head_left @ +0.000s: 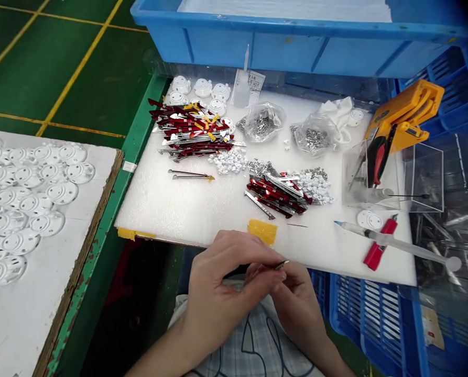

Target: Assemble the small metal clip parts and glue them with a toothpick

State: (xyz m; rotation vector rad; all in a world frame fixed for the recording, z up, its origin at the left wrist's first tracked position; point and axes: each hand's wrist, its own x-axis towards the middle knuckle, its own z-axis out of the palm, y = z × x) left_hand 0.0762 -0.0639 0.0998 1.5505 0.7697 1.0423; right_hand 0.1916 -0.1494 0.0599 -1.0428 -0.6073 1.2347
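Left of the white foam board (pixel 226 214): white perforated discs (pixel 25 204) lie in overlapping rows on a separate board, a large batch. On the foam's left half: a heap of red-and-silver strips (pixel 190 128), with two loose strips (pixel 190 175) just below it and a small pile of white parts (pixel 229 161) beside it.

Foam's near edge, centre: my left hand (pixel 218 293) and right hand (pixel 298 298) come together just off the edge, holding a small metal strip (pixel 281 265) in the air. Left fingers closed, pinching it. Right fingers curled in close around it; I cannot tell whether they grip it too.

Foam's middle: a second, smaller heap of strips (pixel 276 196), with white parts (pixel 316 188) beside it.

Right end of the foam: a syringe (pixel 387 241) lying across a red block (pixel 378 246)

Progress as far as visible: many discs lie out on the side board, while both heaps of strips and the white parts remain on the foam
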